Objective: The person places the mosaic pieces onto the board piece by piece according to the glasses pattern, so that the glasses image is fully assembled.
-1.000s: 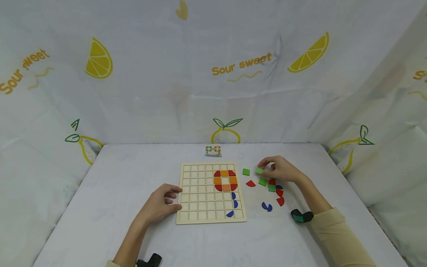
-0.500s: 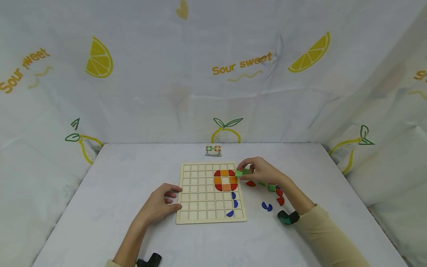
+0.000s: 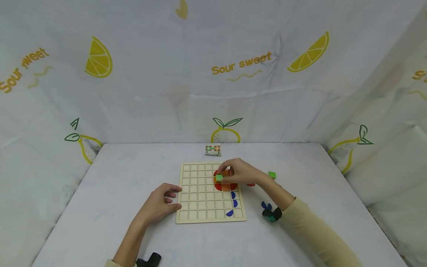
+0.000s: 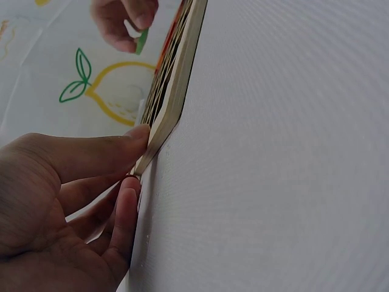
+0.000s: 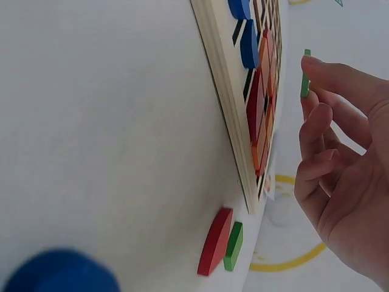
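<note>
In the head view my right hand (image 3: 241, 171) pinches a green square tile (image 3: 219, 178) between thumb and fingertips. It is above the upper right part of a wooden grid board (image 3: 197, 205), and the right wrist view shows the tile (image 5: 306, 73) clear of the board. Partly hidden under the hand lies a ring of red and orange pieces (image 3: 226, 187) set in the grid. My left hand (image 3: 160, 203) touches the board's left edge, thumb and forefinger spread apart; the left wrist view shows the thumb (image 4: 97, 153) against the rim.
Several blue half-round pieces (image 3: 229, 213) lie on the board's lower right; two more (image 3: 266, 205) are on the table. A red piece (image 5: 215, 242) and a green tile (image 5: 234, 246) rest beside the board. A small pattern card (image 3: 212, 150) stands behind it.
My right hand has picked up the green tile from the loose pieces on the right and carried it left over the board. The left hand stays at the board's edge.
</note>
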`<state>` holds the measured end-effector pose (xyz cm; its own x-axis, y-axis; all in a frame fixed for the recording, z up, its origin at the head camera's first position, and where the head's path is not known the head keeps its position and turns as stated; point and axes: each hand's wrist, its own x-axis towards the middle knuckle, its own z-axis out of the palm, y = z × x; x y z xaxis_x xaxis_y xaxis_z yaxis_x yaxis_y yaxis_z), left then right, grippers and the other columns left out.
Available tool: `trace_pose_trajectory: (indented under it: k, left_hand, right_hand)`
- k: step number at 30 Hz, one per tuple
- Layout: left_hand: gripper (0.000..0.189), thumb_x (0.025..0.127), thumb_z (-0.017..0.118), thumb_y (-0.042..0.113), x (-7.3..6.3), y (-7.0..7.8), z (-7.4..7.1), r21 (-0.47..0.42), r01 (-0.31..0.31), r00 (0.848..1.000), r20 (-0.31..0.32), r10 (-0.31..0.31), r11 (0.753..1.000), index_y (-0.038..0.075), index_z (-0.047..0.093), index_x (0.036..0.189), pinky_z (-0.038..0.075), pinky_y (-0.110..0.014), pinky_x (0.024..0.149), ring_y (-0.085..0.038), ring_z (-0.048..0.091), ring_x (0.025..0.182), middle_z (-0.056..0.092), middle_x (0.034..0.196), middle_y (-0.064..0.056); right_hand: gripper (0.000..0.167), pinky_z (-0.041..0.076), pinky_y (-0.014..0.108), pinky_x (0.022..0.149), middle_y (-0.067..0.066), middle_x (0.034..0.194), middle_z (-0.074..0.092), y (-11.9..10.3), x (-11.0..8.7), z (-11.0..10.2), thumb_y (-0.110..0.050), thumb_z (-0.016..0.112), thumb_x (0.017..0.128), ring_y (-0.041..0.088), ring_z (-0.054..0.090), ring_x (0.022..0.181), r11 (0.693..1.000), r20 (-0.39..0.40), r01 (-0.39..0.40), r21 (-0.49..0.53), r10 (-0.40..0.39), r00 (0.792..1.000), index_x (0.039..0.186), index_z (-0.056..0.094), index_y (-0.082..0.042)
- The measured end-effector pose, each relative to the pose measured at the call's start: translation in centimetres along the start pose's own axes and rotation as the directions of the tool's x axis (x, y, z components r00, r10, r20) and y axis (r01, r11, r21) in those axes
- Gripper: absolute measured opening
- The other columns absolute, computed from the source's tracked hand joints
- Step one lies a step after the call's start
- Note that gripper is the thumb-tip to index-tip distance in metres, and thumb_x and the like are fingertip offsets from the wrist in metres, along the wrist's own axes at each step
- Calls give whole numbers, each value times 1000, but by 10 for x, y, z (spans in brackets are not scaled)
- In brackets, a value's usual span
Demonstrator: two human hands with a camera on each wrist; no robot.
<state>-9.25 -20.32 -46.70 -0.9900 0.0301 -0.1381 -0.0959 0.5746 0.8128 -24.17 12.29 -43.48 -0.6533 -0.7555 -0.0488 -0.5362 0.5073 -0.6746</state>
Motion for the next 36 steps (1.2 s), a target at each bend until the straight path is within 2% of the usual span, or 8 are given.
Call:
trace_pose_trajectory:
  k: [5, 11, 16, 22, 29, 36]
  left_hand:
    - [50, 84, 92, 7, 0, 0, 0, 0, -5, 1000, -1, 5, 1000, 13, 73, 129, 58, -30, 96, -17, 67, 111, 71, 126, -5]
    - [50, 83, 92, 7, 1, 0, 1, 0, -4, 1000, -3, 4, 1000, 13, 73, 129, 58, -28, 95, -17, 67, 111, 71, 126, -6]
    - [50, 83, 92, 7, 1, 0, 1, -2, -1, 1000, -2, 1, 1000, 13, 73, 129, 58, -29, 95, -17, 67, 111, 71, 126, -6]
    - [51, 83, 93, 8, 1, -1, 1, 6, 1, 1000, -3, -1, 1000, 13, 73, 129, 58, -31, 95, -17, 67, 110, 71, 127, -6]
    - [52, 82, 93, 8, 1, -1, 1, 1, -5, 1000, -4, 5, 1000, 12, 73, 129, 58, -30, 93, -17, 67, 110, 71, 126, -6]
    - [51, 83, 93, 8, 0, 0, 1, -9, 2, 1000, 0, -2, 1000, 12, 73, 130, 58, -30, 94, -17, 67, 111, 71, 127, -6]
  right_hand:
    - [22, 52, 22, 84, -1, 116, 80, -4, 13, 7, -22, 83, 96, 15, 60, 96, 999, 28, 10, -38, -9, 1000, 116, 79, -15]
    - [21, 54, 26, 90, -2, 110, 79, -13, 25, 12, -21, 84, 96, 15, 65, 98, 997, 70, 16, -81, -10, 998, 115, 79, -14]
    - [23, 57, 32, 99, -3, 113, 80, -15, 29, 16, -22, 85, 95, 11, 69, 106, 993, 77, 9, -122, 0, 997, 115, 79, -14]
    - [24, 57, 34, 102, -4, 115, 79, -15, 31, 21, -25, 85, 95, 11, 68, 107, 992, 74, -21, -126, 31, 997, 117, 78, -16]
    - [22, 59, 40, 103, -2, 116, 79, -17, 30, 20, -25, 84, 97, 15, 71, 110, 987, 44, 10, -159, -3, 999, 116, 78, -15]
    - [18, 59, 35, 100, -1, 115, 80, -17, 28, 19, -21, 80, 99, 13, 72, 107, 989, 47, 16, -145, -10, 999, 116, 78, -14]
